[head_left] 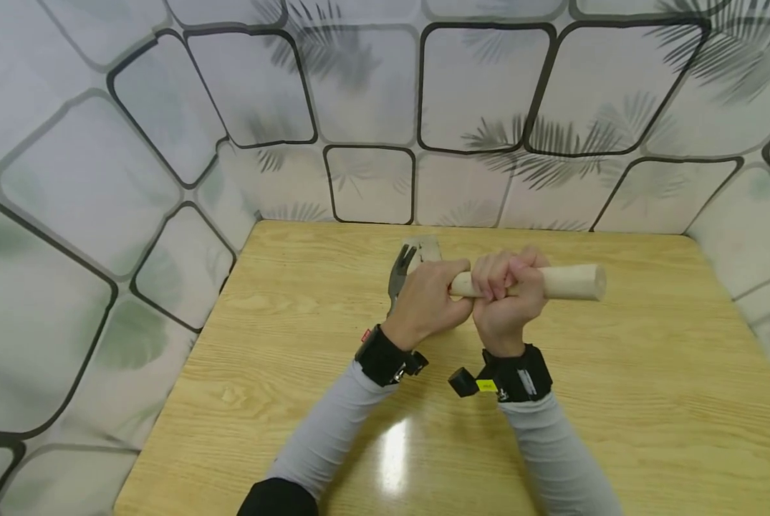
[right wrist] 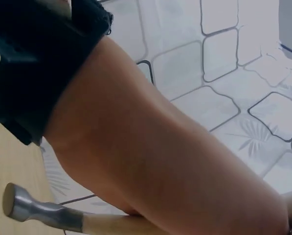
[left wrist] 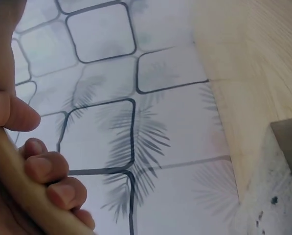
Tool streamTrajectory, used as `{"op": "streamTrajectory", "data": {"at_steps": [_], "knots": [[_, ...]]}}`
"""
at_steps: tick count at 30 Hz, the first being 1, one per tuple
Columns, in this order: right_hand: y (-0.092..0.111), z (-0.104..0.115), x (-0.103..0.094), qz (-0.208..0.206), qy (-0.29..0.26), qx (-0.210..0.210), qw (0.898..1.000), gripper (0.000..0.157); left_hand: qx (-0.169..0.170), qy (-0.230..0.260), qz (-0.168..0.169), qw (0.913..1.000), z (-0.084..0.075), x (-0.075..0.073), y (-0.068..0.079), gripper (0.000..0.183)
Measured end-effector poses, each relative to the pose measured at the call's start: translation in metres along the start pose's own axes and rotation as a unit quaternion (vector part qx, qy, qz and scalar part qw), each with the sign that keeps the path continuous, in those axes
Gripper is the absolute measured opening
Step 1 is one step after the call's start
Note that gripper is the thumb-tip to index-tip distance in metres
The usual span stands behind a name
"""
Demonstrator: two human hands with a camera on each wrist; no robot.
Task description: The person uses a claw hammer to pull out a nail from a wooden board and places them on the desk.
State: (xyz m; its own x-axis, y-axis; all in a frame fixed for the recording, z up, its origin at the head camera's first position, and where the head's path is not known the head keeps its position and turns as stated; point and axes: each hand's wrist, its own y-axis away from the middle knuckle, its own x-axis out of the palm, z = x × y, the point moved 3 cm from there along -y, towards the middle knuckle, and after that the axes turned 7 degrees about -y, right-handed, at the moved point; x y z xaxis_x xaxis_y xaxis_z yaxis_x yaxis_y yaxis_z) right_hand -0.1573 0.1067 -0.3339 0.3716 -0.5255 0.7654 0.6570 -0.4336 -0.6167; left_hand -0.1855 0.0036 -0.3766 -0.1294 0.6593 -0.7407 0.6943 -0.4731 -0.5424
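Observation:
A claw hammer [head_left: 399,276] with a pale wooden handle [head_left: 574,282] is held level above the table, its dark metal claw to the left. My left hand [head_left: 431,297] grips the handle close to the head and hides part of it. Beside it, my right hand [head_left: 510,297] grips the handle farther along, with the thick butt end sticking out to the right. In the left wrist view, curled fingers [left wrist: 62,191] wrap the wood. The hammer's round striking face [right wrist: 10,201] shows low in the right wrist view.
Behind the hammer head, a worn whitish block [head_left: 428,247] with dark spots lies near the table's back edge. The wood-grain table [head_left: 281,322] meets patterned fabric walls [head_left: 372,93] at the back and sides.

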Motion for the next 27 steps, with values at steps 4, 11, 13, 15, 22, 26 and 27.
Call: {"op": "streamTrajectory", "data": {"at_steps": [4, 11, 13, 15, 22, 26, 27], "knots": [[-0.008, 0.003, 0.007, 0.011, 0.002, -0.012, 1.000, 0.035, 0.038, 0.050, 0.019, 0.9979, -0.001, -0.007, -0.003, 0.011], [-0.019, 0.020, 0.012, 0.025, 0.028, -0.032, 0.999, 0.032, 0.023, 0.182, 0.041, 0.9822, 0.049, -0.045, -0.007, 0.034], [-0.023, 0.027, 0.014, 0.031, 0.027, -0.037, 0.998, 0.031, -0.050, 0.167, 0.034, 0.9841, 0.080, -0.053, -0.011, 0.034], [-0.026, 0.032, 0.014, 0.038, 0.024, -0.033, 0.998, 0.031, -0.124, 0.139, 0.044, 0.9815, 0.114, -0.055, -0.012, 0.034], [-0.040, 0.042, 0.007, 0.061, 0.000, 0.035, 0.998, 0.034, -0.243, 0.097, 0.151, 0.9532, 0.195, -0.011, -0.010, 0.042], [-0.046, 0.041, 0.005, 0.068, -0.003, 0.104, 0.992, 0.039, -0.275, 0.135, 0.147, 0.9407, 0.214, 0.015, -0.013, 0.045], [-0.046, 0.041, 0.004, 0.070, -0.001, 0.117, 0.991, 0.039, -0.278, 0.144, 0.144, 0.9385, 0.216, 0.020, -0.014, 0.045]]}}
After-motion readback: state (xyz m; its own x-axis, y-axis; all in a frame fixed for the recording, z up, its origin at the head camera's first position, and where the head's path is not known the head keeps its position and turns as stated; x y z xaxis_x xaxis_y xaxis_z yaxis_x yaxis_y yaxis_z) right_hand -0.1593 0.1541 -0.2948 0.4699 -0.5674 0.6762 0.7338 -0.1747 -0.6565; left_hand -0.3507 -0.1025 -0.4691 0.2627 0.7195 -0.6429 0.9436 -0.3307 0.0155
